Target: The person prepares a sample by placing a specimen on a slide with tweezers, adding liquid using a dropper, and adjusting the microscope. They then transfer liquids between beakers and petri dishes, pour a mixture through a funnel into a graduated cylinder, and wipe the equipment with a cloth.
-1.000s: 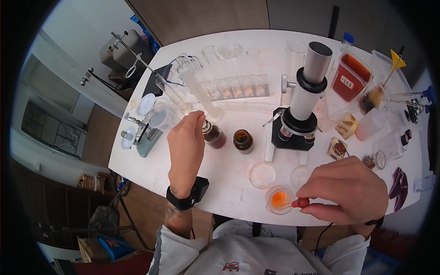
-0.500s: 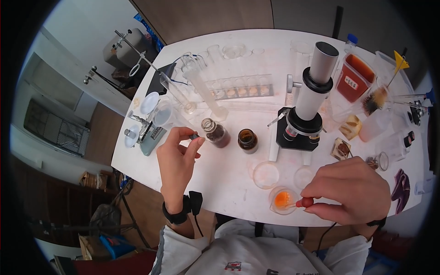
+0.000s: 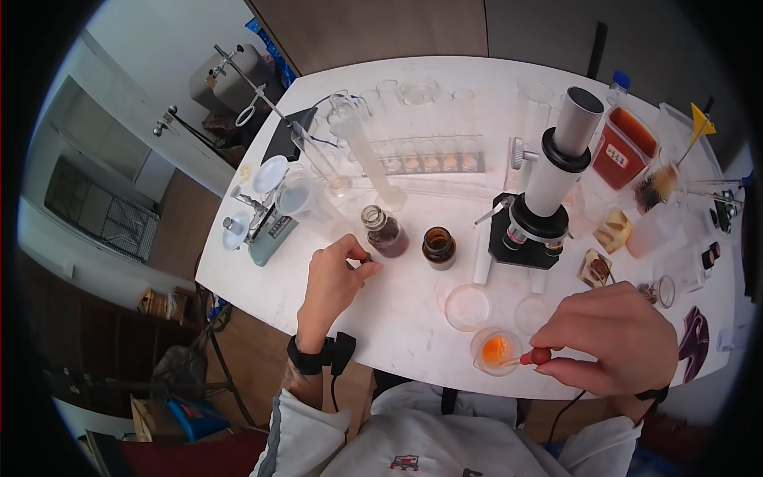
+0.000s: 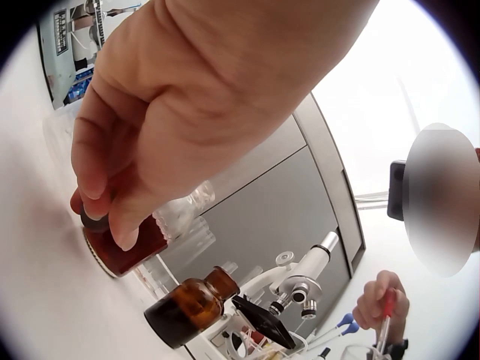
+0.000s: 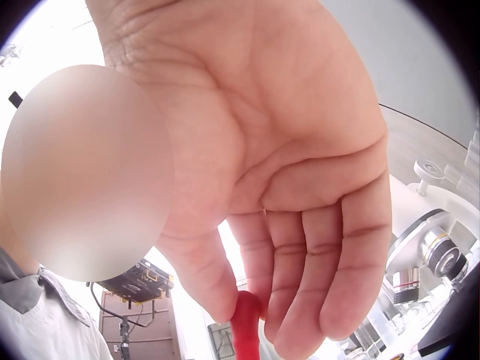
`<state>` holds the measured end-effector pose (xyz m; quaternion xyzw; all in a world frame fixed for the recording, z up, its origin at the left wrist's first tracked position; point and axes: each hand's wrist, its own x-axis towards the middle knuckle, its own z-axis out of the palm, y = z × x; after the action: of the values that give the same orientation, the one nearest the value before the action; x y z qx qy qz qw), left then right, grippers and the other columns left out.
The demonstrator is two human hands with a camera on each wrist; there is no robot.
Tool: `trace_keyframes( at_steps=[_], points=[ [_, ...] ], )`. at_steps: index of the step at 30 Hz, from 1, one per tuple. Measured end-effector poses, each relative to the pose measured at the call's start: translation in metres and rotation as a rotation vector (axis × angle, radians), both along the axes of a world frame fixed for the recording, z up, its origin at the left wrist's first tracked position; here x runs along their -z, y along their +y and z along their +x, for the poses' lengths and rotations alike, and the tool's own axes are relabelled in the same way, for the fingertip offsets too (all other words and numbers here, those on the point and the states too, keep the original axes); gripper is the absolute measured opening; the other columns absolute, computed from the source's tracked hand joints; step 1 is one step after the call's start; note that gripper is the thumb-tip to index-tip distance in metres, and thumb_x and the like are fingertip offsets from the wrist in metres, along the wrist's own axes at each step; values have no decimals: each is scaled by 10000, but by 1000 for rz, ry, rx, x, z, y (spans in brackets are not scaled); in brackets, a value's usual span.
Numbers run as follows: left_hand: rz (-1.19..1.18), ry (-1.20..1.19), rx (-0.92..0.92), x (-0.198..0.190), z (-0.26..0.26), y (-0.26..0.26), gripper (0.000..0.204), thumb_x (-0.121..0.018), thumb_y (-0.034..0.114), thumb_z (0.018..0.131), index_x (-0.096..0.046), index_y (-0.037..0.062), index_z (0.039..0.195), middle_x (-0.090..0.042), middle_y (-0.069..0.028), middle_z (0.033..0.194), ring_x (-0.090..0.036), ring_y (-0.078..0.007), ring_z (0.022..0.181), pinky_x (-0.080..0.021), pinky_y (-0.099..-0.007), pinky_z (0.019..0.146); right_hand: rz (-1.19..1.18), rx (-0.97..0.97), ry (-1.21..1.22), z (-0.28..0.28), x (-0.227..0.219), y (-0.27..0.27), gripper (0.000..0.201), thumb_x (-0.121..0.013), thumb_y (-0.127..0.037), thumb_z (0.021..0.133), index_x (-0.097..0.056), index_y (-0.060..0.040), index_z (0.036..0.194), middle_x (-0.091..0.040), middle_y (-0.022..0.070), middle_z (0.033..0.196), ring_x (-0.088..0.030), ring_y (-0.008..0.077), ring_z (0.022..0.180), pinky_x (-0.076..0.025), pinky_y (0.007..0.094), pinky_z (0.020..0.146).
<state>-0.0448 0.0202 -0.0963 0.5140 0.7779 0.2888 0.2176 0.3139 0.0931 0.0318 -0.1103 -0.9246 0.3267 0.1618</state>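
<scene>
My left hand (image 3: 330, 278) pinches a small dark stopper (image 4: 96, 221) between thumb and fingers, low over the table. Just beyond it is an uncapped clear glass bottle (image 3: 385, 236) of dark red liquid; the hand partly covers this bottle in the left wrist view. To its right stands an uncapped amber bottle (image 3: 439, 251). With thumb and fingertips, my right hand (image 3: 608, 338) grips the red rubber bulb (image 5: 246, 330) of a dropper. The dropper's tip points down-left into a small glass beaker (image 3: 479, 340) with orange contents, near the table's front edge.
A microscope (image 3: 536, 219) stands beyond the amber bottle. Petri dishes (image 3: 467, 308) lie before it. At the left are a balance scale (image 3: 273, 233) and a graduated cylinder (image 3: 369, 163); a test tube rack (image 3: 429, 163) is behind. A tub of red liquid (image 3: 624, 151) sits far right.
The left hand has come away from the clear bottle's mouth with the stopper, leaving the bottle uncapped, and has moved beside it near the table. The right hand still holds the dropper at the beaker.
</scene>
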Motion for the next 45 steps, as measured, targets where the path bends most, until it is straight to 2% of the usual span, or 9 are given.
trace_keyframes(
  at_steps=[2,17,23,26,29,32,37,41,45],
  points=[
    [48,36,33,7,-4,-1,191,-838,44,825,-681,-41,891,-732,-93,793,-673,-120,579,-511,-278,517,-1,-3,-3,-1,-1,0,191,-794,-95,808,-676,-67,956,-637,51,805,-656,234,647,-519,348,539],
    [19,107,14,20,-16,-6,241,-851,43,795,-641,-33,887,-691,-95,757,-693,-157,631,-531,-297,566,5,-2,-18,-3,0,1,199,-790,-95,815,-684,-59,979,-648,55,811,-672,245,667,-532,351,552],
    [95,242,55,10,-8,-10,279,-859,73,795,-667,-52,954,-735,-135,900,-692,-184,605,-536,-322,561,-4,4,-18,-2,-1,0,201,-792,-95,811,-686,-60,978,-656,52,814,-673,245,668,-531,351,554],
    [100,256,7,5,-4,-6,353,-871,105,802,-681,-58,1052,-746,-140,976,-686,-170,586,-528,-309,537,-12,12,7,0,0,0,203,-792,-93,811,-687,-63,982,-662,51,823,-673,248,671,-530,351,559],
    [253,149,52,-7,7,3,491,-883,141,811,-657,-65,1194,-753,-140,1032,-680,-150,576,-510,-287,504,-16,18,25,1,1,0,205,-791,-90,811,-689,-66,987,-667,50,830,-671,254,679,-529,352,567],
    [376,97,144,-4,8,16,577,-882,159,824,-617,-59,1287,-760,-133,961,-676,-131,559,-497,-264,481,-4,27,11,1,-2,0,206,-790,-89,812,-687,-70,990,-667,52,834,-668,259,688,-525,358,573],
    [201,19,86,-16,14,24,534,-866,149,836,-626,-55,1266,-709,-83,690,-662,-114,517,-488,-253,469,-5,52,-50,5,-9,-2,199,-785,-88,822,-676,-73,988,-666,57,852,-663,262,702,-516,362,582],
    [173,66,79,-16,12,21,478,-863,137,823,-649,-49,1208,-689,-70,646,-656,-107,516,-470,-240,457,17,76,-26,5,-5,3,194,-778,-79,830,-660,-68,983,-660,64,857,-671,268,725,-519,365,600],
    [110,22,42,-25,19,11,507,-894,174,766,-680,-37,1174,-749,-153,871,-674,-181,570,-530,-308,560,-10,66,-16,4,-1,7,207,-778,-68,822,-654,-63,989,-661,63,854,-679,272,737,-527,371,603]
  ],
)
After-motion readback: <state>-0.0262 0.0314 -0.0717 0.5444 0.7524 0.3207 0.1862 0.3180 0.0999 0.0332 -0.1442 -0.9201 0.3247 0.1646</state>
